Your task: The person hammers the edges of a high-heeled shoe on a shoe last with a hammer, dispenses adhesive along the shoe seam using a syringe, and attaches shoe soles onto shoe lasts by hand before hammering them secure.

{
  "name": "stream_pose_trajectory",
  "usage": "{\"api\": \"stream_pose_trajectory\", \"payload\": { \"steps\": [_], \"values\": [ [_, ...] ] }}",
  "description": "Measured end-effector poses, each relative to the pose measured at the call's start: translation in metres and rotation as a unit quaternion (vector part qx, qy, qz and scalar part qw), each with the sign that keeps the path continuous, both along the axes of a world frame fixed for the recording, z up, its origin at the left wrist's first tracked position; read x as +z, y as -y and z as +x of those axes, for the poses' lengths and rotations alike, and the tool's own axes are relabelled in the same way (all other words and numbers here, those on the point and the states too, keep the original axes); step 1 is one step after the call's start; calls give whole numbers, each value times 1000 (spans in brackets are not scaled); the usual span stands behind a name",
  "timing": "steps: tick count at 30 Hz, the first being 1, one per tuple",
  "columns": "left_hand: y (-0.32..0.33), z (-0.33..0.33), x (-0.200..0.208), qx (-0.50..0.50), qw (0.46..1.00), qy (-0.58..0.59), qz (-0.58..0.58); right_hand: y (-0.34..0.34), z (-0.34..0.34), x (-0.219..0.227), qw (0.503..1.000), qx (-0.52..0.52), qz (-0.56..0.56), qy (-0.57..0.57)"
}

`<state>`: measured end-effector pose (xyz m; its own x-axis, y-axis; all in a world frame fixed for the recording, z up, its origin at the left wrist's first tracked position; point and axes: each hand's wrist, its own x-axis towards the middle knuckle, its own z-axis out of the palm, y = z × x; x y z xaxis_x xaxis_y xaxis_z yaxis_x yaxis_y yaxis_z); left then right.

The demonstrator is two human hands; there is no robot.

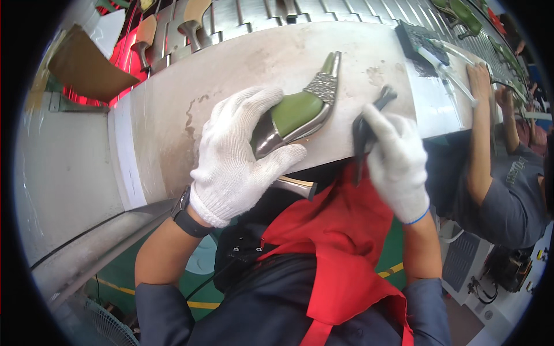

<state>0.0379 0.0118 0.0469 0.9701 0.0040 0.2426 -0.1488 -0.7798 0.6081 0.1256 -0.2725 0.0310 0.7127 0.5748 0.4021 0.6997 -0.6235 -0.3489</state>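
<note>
My left hand (234,153), in a white knit glove, is wrapped around a green high-heeled shoe (298,112) with silver trim. The shoe lies tilted on the pale worktop, its textured silver strip and narrow end away from me. A slim heel (297,185) shows below my left thumb, near the table's front edge. To the right, my gloved right hand (395,155) is closed on a dark hammer (360,135). The hammer's flared metal face (386,96) points away from me, and its handle is hidden in my fingers. A gap separates hammer and shoe.
Behind the stained worktop (173,92) runs a slatted metal conveyor (254,17) carrying tan shoe parts (145,40). A brown curved sheet (89,64) stands at left. At right are a black tray (421,52), brushes (441,66) and a co-worker's arm (480,127).
</note>
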Motion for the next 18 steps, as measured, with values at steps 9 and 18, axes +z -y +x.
{"api": "stream_pose_trajectory", "payload": {
  "steps": [9, 18],
  "values": [
    [18, 43, 18, -92, 993, -68, 9, -20, -43, 6, 861, 50, 373, -343],
    [14, 45, 26, -115, 989, -93, 4, -9, 16, 32, 735, 49, 497, -459]
  ]
}}
